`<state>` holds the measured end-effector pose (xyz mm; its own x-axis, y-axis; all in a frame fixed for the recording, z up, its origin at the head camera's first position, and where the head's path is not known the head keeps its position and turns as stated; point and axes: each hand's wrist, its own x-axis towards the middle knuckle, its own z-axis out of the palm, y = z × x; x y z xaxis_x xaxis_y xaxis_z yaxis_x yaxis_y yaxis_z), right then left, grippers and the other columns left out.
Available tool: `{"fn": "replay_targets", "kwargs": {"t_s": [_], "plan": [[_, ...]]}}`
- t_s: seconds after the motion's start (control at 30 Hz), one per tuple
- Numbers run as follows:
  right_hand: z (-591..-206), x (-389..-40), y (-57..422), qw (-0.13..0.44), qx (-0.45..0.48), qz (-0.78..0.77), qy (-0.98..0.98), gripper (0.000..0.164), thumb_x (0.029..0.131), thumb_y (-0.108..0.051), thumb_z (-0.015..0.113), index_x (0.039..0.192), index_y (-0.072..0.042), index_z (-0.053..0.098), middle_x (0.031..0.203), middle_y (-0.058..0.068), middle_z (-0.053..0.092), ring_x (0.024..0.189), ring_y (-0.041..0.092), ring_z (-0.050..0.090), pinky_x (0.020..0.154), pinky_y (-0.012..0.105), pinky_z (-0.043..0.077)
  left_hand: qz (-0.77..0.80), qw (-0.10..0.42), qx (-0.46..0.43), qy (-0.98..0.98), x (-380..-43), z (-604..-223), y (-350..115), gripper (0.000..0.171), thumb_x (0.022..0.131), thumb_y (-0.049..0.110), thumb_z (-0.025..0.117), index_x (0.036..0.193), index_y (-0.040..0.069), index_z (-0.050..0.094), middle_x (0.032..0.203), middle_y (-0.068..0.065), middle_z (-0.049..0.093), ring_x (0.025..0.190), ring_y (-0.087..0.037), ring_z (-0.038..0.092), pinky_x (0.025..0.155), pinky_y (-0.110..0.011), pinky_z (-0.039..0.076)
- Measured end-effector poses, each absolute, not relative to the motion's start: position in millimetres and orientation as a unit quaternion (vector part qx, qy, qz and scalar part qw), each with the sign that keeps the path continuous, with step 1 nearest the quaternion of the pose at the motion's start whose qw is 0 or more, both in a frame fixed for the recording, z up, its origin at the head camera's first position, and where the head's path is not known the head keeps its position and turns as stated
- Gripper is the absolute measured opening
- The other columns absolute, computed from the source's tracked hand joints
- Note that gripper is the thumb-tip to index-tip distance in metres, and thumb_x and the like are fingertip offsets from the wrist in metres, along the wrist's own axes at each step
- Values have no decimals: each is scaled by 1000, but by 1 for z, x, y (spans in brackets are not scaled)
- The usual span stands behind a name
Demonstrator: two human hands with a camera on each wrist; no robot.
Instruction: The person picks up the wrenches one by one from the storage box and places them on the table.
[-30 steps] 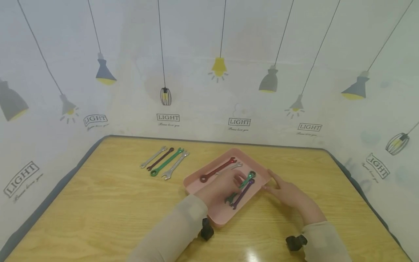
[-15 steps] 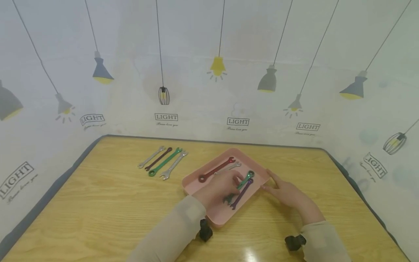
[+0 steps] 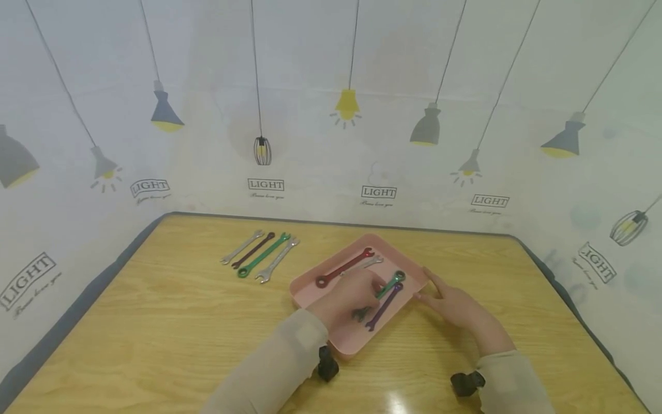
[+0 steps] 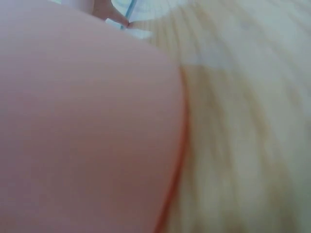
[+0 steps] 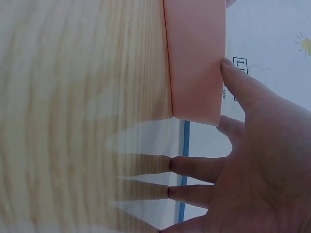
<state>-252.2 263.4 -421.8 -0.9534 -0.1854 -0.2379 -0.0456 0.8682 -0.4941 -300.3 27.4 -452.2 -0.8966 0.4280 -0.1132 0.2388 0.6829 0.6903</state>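
Inside a pink tray (image 3: 357, 339), my left hand (image 3: 351, 293) has its fingers curled over the middle of a green combination wrench (image 3: 390, 284). A purple wrench (image 3: 385, 307) lies beside it, nearer the tray's right side. Farther left in the tray are a red wrench (image 3: 343, 268) and a silver wrench (image 3: 369, 263), partly covered by my left hand. With thumb and index finger spread, my right hand (image 5: 262, 165) touches the tray's right corner (image 5: 197, 63). Its other fingers extend straight down to the table. The tray's wall (image 4: 87, 121) fills much of the left wrist view.
Left of the tray on the wooden table (image 3: 170, 322), a row lies side by side: a thin silver wrench (image 3: 242, 247), a dark red wrench (image 3: 253, 251), a green wrench (image 3: 264, 256) and a larger silver wrench (image 3: 277, 260). A lamp-patterned wall covering (image 3: 310, 144) stands behind.
My left hand's fingers have closed in a little over the green wrench. The tray and my right hand stay where they were; the head view shifts slightly.
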Motion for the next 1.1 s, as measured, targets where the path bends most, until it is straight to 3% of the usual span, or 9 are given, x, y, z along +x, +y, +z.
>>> {"fn": "replay_targets", "kwargs": {"t_s": [0.2, 0.47, 0.7, 0.93, 1.1], "plan": [[-422, -252, 263, 143, -60, -246, 957, 84, 96, -62, 43, 158, -18, 8, 143, 37, 34, 124, 59, 38, 98, 72, 30, 357, 130, 194, 904, -301, -454, 26, 40, 76, 13, 76, 116, 17, 72, 100, 7, 70, 68, -8, 60, 57, -23, 49], [-422, -253, 264, 144, -65, -245, 957, 84, 96, -62, 43, 158, -17, 6, 142, 39, 35, 123, 59, 40, 98, 72, 30, 397, 153, 155, 892, -300, -452, 25, 38, 80, 17, 78, 116, 18, 70, 104, 6, 69, 77, -9, 60, 67, -24, 51], [-423, -254, 264, 139, -71, -244, 957, 84, 96, -61, 43, 158, -16, 7, 142, 39, 35, 122, 60, 40, 97, 72, 31, 393, 151, 151, 894, -300, -447, 24, 40, 80, 9, 74, 119, 16, 69, 110, 1, 69, 82, -12, 61, 69, -26, 52], [-426, -255, 262, 144, -72, -254, 954, 84, 96, -62, 43, 158, -17, 8, 142, 37, 36, 123, 59, 40, 98, 72, 30, 452, 168, 136, 865, -301, -442, 13, 41, 79, 1, 71, 118, 14, 69, 103, 0, 69, 97, -17, 63, 81, -31, 53], [-425, -255, 265, 145, -64, -252, 955, 86, 94, -65, 42, 158, -18, 7, 142, 37, 36, 123, 59, 40, 97, 73, 30, 503, 182, 150, 831, -306, -435, 6, 39, 82, -4, 69, 120, 8, 68, 104, -3, 69, 90, -16, 63, 75, -28, 55]]}}
